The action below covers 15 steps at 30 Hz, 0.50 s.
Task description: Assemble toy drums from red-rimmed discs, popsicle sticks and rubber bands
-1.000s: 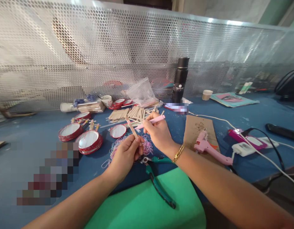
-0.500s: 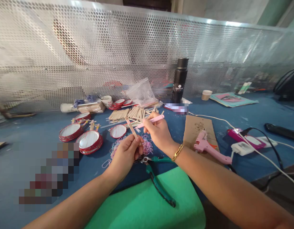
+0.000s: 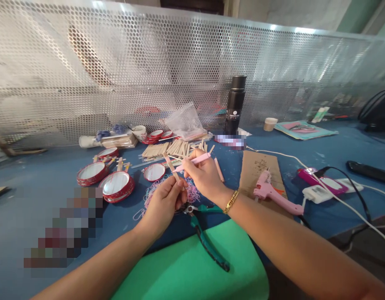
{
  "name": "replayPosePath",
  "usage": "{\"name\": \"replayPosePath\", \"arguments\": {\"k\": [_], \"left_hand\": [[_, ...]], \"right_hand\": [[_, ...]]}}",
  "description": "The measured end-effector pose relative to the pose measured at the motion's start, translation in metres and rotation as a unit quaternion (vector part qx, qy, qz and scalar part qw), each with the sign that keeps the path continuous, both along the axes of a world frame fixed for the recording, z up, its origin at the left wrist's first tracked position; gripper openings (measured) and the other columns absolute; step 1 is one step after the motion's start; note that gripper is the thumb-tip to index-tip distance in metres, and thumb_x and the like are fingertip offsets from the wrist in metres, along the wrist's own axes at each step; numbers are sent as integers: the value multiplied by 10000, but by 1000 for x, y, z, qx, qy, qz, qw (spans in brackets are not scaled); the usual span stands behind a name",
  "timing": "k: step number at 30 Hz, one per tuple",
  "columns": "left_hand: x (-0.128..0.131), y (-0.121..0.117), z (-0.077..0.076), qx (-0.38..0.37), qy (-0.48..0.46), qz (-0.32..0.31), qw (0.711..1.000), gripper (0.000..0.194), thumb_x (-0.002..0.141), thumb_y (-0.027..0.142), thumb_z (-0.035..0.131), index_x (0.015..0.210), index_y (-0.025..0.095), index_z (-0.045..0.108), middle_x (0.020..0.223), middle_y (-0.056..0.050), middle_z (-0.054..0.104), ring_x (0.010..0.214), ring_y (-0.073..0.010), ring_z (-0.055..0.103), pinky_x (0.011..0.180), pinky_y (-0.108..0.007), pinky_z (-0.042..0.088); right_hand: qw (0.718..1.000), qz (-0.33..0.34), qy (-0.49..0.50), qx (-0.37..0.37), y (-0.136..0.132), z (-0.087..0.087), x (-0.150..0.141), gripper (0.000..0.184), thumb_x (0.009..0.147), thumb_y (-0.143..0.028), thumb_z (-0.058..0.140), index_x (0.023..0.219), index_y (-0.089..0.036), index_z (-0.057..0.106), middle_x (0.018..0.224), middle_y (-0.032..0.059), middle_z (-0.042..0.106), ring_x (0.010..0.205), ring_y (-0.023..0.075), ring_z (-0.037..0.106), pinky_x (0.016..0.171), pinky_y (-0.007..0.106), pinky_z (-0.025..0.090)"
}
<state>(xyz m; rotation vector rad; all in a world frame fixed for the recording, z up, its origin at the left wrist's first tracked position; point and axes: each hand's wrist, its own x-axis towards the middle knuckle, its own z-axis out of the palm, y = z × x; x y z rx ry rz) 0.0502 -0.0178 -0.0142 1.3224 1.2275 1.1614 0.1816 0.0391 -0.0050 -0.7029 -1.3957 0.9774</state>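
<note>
My left hand [image 3: 167,198] pinches a wooden craft stick [image 3: 170,163] that points up and away and has a pink patch on it. My right hand [image 3: 207,177] is closed around a pink marker pen [image 3: 198,159], with its tip touching or very near the stick. A thin pale stick [image 3: 175,157] shows beside the right fingers; whether they hold it I cannot tell. Below both hands lies a tangle of pastel cords [image 3: 152,196]. Pliers with green handles [image 3: 207,246] rest on green felt [image 3: 180,266]. To the right of the right hand lies a slim pink tube [image 3: 219,170].
Round red-rimmed pieces [image 3: 116,185] lie to the left, and loose craft sticks [image 3: 155,150] are heaped behind the hands. A black bottle [image 3: 235,106] stands at the back. A pink glue gun [image 3: 269,189] lies on cardboard [image 3: 251,164], with cables [image 3: 292,156] to the right.
My right hand has shifted slightly left, bringing the marker's tip to the craft stick. The slim pink tube beside it has come into view. The left hand stays put.
</note>
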Motion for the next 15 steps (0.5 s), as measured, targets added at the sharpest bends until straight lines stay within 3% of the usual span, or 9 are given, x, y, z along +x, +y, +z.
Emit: {"name": "replayPosePath", "arguments": {"k": [15], "left_hand": [[0, 1, -1, 1, -16, 9, 1000, 423, 812, 607, 699, 828, 194, 609, 551, 54, 562, 446, -77, 398, 445, -205, 291]], "right_hand": [[999, -16, 28, -5, 2, 0, 1, 258, 890, -328, 650, 684, -227, 531, 560, -55, 598, 532, 104, 548, 561, 244, 426]]}}
